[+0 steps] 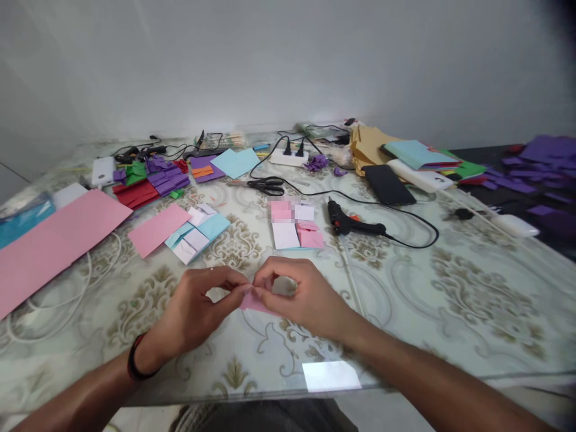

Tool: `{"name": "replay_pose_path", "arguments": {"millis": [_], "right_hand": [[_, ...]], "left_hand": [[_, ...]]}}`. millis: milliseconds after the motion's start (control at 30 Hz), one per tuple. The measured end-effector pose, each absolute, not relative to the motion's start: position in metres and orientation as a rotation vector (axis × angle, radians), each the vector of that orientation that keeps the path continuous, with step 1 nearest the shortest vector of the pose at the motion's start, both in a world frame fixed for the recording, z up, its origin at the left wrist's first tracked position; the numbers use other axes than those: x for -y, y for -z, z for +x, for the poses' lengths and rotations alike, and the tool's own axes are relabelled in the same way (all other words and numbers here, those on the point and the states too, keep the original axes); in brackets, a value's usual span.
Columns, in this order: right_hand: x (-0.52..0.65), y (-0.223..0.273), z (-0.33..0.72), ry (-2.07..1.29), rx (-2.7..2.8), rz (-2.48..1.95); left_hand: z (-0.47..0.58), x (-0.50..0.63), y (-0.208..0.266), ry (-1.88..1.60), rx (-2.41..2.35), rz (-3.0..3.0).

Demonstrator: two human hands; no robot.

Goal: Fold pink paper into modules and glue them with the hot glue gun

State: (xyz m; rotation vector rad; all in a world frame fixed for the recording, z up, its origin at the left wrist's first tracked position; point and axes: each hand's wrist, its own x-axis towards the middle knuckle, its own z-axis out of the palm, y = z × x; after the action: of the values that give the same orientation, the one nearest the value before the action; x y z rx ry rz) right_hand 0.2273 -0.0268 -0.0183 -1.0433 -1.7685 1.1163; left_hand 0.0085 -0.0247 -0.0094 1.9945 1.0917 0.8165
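Observation:
A small piece of pink paper (257,304) is pinched between the fingertips of both hands, low over the table's near middle. My left hand (204,303) grips it from the left, thumb against fingers. From the right, my right hand (297,294) pinches it too, and its fingers hide part of the sheet. Just beyond lies a card of folded pink and white squares (285,236) on a light blue base. Left of that are folded light blue and white pieces (198,231) and a pink paper rectangle (159,229).
A black glue gun (353,223) lies right of centre, its cable looping right. Black-handled scissors (266,186) and a white power strip (288,157) are behind. A large pink sheet (63,246) lies left. A black phone (389,185) and purple strips (540,165) are right.

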Motion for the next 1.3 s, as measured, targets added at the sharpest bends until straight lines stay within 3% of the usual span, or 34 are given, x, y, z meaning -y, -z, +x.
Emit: {"name": "replay_pose_path", "arguments": {"millis": [233,667,933,1067,1300], "right_hand": [[0.025,0.016,0.233,-1.397,1.715,-0.970],[0.027,0.012,0.231,-1.139,1.815,-1.031],[0.027,0.012,0.233,-1.266,1.856,-0.989],[0.020,0.012,0.237,-1.333,1.676,-1.065],[0.022,0.021,0.230,-1.395,1.570,-1.086]], "left_hand": [[0.008,0.027,0.002,-0.822,-1.075,1.985],[0.011,0.024,0.008,-0.815,-1.086,1.874],[0.001,0.018,-0.001,-0.650,-1.018,2.009],[-0.010,0.006,-0.009,-0.742,-1.121,1.834],[0.005,0.013,0.011,-0.609,-1.099,1.729]]}}
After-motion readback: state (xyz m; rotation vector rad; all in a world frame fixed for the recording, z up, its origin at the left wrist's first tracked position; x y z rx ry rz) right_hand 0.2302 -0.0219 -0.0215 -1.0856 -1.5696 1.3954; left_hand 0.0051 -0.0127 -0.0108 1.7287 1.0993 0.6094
